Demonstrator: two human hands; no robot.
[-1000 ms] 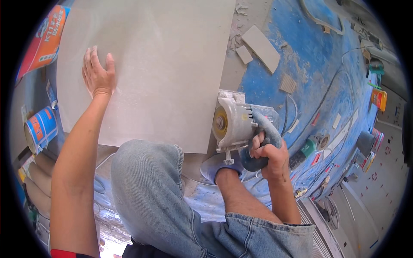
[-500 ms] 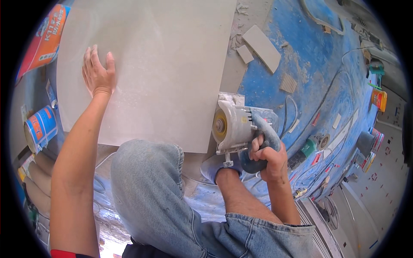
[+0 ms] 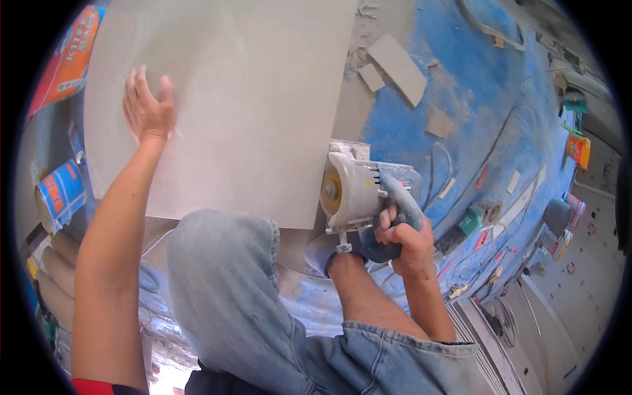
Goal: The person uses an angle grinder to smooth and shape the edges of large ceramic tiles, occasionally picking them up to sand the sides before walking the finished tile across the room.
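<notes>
A large pale grey tile [image 3: 237,105] fills the upper middle. My left hand [image 3: 148,108] rests on its left part, fingers spread and lying flat. At the tile's lower right edge sits a dusty metal handheld saw [image 3: 352,194] with a yellow disc on its side. My right hand [image 3: 405,240] is wrapped round its dark grey handle. My sock-covered foot is just below the saw, partly hidden behind it, and my jeans-clad knee [image 3: 220,263] is near the tile's lower edge.
Tile offcuts [image 3: 395,69] lie on a dusty blue floor covering [image 3: 480,66] at right, with cables and a green power tool [image 3: 471,224]. An orange bag [image 3: 66,56] and a blue can [image 3: 59,191] stand at left. Assorted containers [image 3: 577,151] line the far right.
The view has shifted slightly, so the tile, saw and both hands appear a little higher and further left. My hands keep the same hold and the saw stays beside the tile edge.
</notes>
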